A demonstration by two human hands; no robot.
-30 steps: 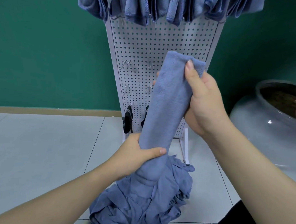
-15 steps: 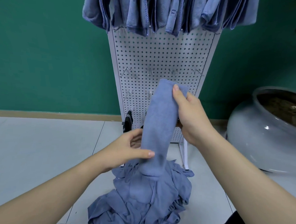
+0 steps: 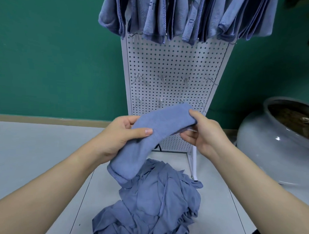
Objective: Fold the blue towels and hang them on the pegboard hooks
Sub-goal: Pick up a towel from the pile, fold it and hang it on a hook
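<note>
Towel went from near-vertical to a low arc since the earlier frame; right end dropped from mid-board to just in front of the lower hook row, left hand slid up toward the middle. Pegboard [image 3: 173, 65]: white, perforated, standing on the floor against the green wall, top edge cut off by frame. Hung towels [image 3: 185, 16] cover its top, tops cropped, layers overlap so no reliable count. Loose towel pile [image 3: 152, 204] on the floor at the board's foot, crumpled, count unreadable, bottom cut off. Grey pot [image 3: 272, 143] at right, partly out of frame. Folded towel [image 3: 149, 134]: one, blue terry, long narrow strip, stitched hem at its lower end, held in the air over the pile. Two hands: left hand [image 3: 121, 135] gripping mid-strip, thumb on top; right hand [image 3: 200, 132] pinching the upper end. Bare hooks [image 3: 161, 78]: eight visible, two rows of four, small and faint.
</note>
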